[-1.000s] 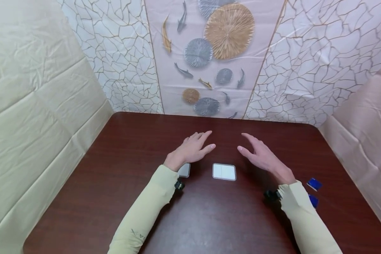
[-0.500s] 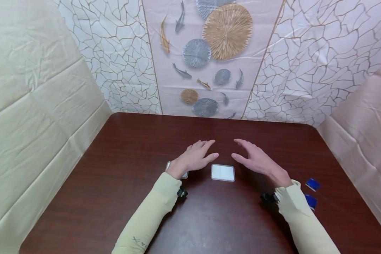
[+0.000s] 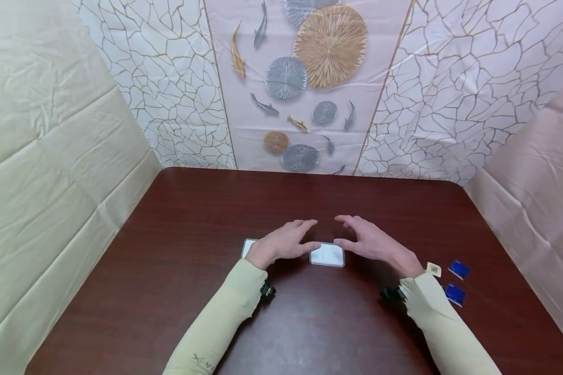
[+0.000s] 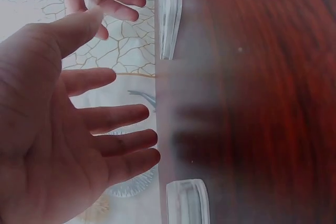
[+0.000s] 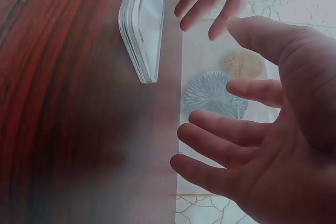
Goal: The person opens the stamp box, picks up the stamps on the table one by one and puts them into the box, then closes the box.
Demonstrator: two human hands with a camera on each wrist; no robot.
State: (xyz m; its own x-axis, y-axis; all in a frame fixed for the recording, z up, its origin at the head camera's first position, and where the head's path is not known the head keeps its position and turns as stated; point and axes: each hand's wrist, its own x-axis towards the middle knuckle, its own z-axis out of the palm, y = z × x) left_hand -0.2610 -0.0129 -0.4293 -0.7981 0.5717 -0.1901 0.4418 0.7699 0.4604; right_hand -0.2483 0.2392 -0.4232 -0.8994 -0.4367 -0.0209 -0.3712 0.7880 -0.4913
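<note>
Both hands hover over the table with fingers extended and nothing in them. My left hand and right hand face each other, thumbs and fingertips a small gap apart. Between them lies a flat white rectangle with a clear rim, like a thin plastic case; both thumb tips overlap its far edge in the head view. A similar white case is partly hidden behind the left wrist. The right wrist view shows the clear, layered edge of one case lying flat, with the right fingers spread above the table.
Two small blue squares and a small pale tile with a dark print lie right of the right wrist. The dark red-brown table ends at a patterned cloth backdrop, with plain cloth on both sides.
Both hands have come closer together and lower in the head view, toward the middle case. The pale tile has come out from behind the right wrist. The cases have stayed on the table.
</note>
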